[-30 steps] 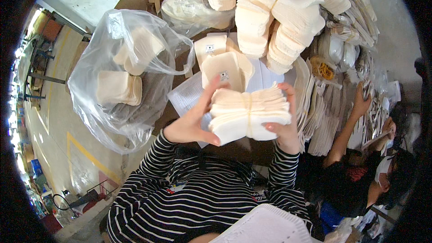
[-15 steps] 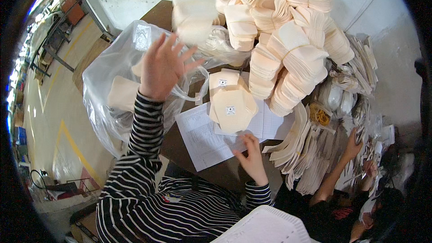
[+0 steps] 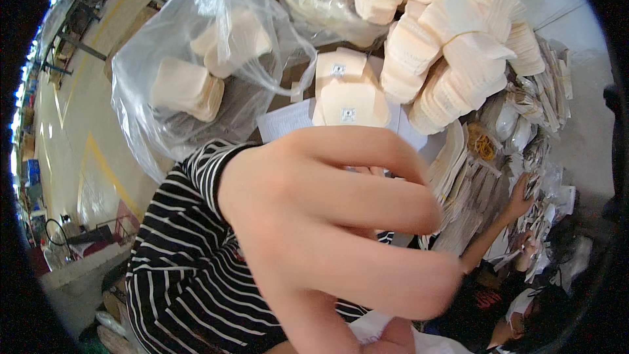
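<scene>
While the left hand (image 3: 327, 223) looms close to the camera: its back is turned to view, the fingers parted and bent toward the right; whether it grips anything cannot be told.
White mask (image 3: 436, 344): just below the left hand, at the lower edge, a fingertip either against it or merely in front of it.
Right hand (image 3: 371, 171): mostly hidden behind the left; only slivers show between the fingers, so its opening and any hold cannot be told.
Labelled pads (image 3: 357, 95): cream, overlapping, just beyond the left hand's uppermost finger, two bearing small stickers.
Just changed: a second ago both hands held a banded bundle; then the left was spread and bare near the bag, and now it is up by the camera. The pad handling looks paused, as I judge it.
Plastic bag (image 3: 131, 85): beyond the left hand's wrist, clear, with stacked pads (image 3: 180, 85) inside.
Banded bundles (image 3: 462, 33): heaped beyond the fingertips.
Counter (image 3: 276, 103): dark brown, glimpsed between the bag and the white papers (image 3: 285, 121).
Farther right of the fingers: pale strips (image 3: 458, 151), yellow rubber bands (image 3: 483, 147), a co-worker's hand (image 3: 522, 198).
Room: grey wall (image 3: 580, 85) far right; floor (image 3: 72, 105) with yellow lines far left.
</scene>
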